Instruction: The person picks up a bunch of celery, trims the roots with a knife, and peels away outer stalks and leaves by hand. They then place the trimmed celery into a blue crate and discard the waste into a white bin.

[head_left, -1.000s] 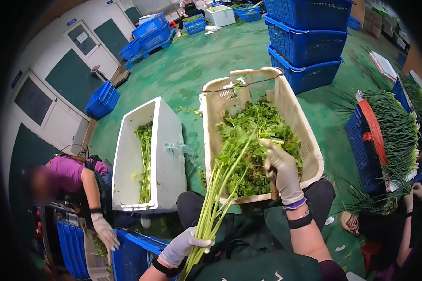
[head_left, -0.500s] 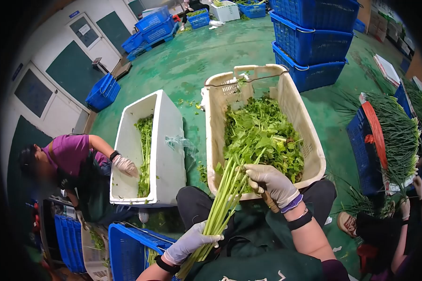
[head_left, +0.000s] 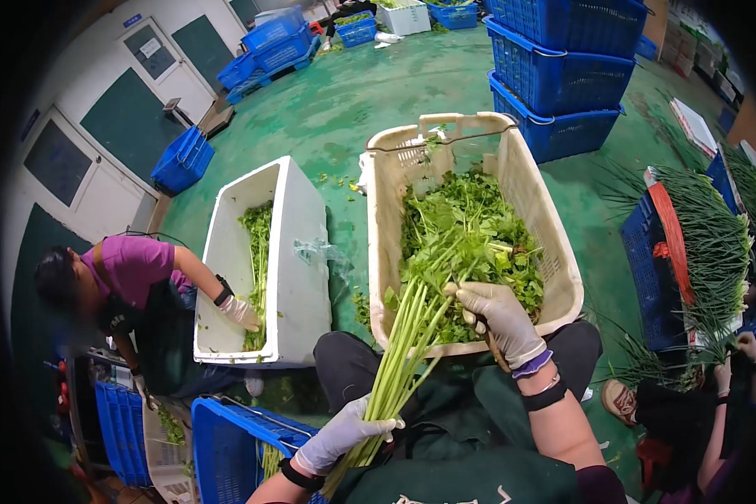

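My gloved left hand (head_left: 344, 435) is closed around the lower stalks of a bunch of celery (head_left: 399, 349), which slants up to the right. Its leafy tops lie over the near part of a cream plastic crate (head_left: 563, 281) full of loose celery leaves (head_left: 458, 218). Beside the upper stalks, my gloved right hand (head_left: 500, 319) is closed, thumb and forefinger pinched near the leaves. A brown wooden-handled tool (head_left: 496, 346) sticks out below its palm; the working end is hidden. Whether the fingertips grip a leaf or stem is too small to tell.
A white foam box (head_left: 298, 269) with celery stands left, a co-worker's gloved hand (head_left: 242, 314) inside it. Blue crates (head_left: 563, 84) are stacked ahead right. Green onions (head_left: 701, 244) and another person's hands (head_left: 735, 361) are at right. A blue crate (head_left: 227, 445) sits by my left arm.
My right hand has shifted slightly right and down from the stalks, its handle now turned more upright. The co-worker's hand has moved onto the celery in the foam box. My left hand keeps its grip.
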`<state>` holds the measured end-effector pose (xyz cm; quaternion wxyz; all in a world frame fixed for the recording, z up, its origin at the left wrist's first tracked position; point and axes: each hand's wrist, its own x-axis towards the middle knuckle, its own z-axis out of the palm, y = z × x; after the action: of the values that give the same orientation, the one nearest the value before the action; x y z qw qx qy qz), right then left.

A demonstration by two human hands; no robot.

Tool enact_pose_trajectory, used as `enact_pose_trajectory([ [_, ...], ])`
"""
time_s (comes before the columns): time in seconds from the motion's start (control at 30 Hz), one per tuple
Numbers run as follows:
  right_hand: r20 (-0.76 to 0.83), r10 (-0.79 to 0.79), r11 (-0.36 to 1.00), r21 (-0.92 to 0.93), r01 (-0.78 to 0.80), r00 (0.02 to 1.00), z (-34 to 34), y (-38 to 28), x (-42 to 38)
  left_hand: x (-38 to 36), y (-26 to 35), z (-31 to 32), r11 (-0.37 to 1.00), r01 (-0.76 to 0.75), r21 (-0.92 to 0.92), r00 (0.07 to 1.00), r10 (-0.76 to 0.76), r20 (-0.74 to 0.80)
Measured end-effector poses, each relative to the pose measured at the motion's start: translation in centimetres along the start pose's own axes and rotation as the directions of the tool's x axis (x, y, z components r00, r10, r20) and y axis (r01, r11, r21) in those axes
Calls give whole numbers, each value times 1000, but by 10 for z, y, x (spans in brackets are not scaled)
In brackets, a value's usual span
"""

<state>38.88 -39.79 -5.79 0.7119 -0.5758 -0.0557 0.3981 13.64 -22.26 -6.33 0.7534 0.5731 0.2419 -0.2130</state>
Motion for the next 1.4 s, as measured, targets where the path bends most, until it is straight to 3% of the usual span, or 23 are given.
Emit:
enact_pose_trajectory([
  [0.1,76,122,993,3,-122,990,-7,10,-3,-1,2,3,1000,3,4,1000,-3,-2],
  [0.3,61,143,980,134,-150,988,0,7,-2,1,-5,2,999,8,46,999,-6,-32],
  [0.43,61,80,992,97,-86,995,-4,17,11,0,-8,5,1000,10,29,1000,-9,-19],
  [0.5,-112,64,983,181,-42,992,-2,21,13,-2,-6,9,999,5,36,999,-3,-51],
  [0.67,-203,61,979,205,-19,977,3,32,28,4,3,7,999,8,45,1000,-7,-26],
  [0.8,-209,-6,995,101,28,978,-2,43,46,7,12,18,1000,-19,-3,998,19,-63],
  [0.87,-171,-342,915,-284,286,924,-18,68,72,4,13,18,1000,0,-16,998,-1,-64],
  [0.9,-99,-324,915,-286,285,941,-23,53,64,3,14,16,999,14,-30,998,-16,-68],
  [0.93,-50,-156,981,-125,149,986,-18,25,45,1,13,12,999,12,-34,997,-14,-72],
  [1.0,-78,-148,964,211,162,986,-32,13,41,-2,5,2,987,90,-134,996,-92,-5],
  [1.03,-190,-132,981,114,156,973,-28,4,40,-2,1,1,986,83,-146,996,-87,-19],
  [1.13,-68,-274,960,39,277,959,-16,-23,13,-1,-6,-8,994,29,-103,997,-21,71],
  [1.17,-94,-294,945,121,304,951,-18,-22,11,-1,-6,-12,994,33,-101,997,-26,74],
  [1.23,-136,-309,934,145,327,942,-19,-17,11,1,-6,-19,955,24,-294,962,58,268],
  [1.33,-188,-306,936,117,331,933,-13,0,10,16,-8,-26,992,31,-124,978,-4,211],
  [1.4,-216,-320,884,282,372,923,-12,9,7,20,-7,-21,990,36,-140,986,-12,168],
])
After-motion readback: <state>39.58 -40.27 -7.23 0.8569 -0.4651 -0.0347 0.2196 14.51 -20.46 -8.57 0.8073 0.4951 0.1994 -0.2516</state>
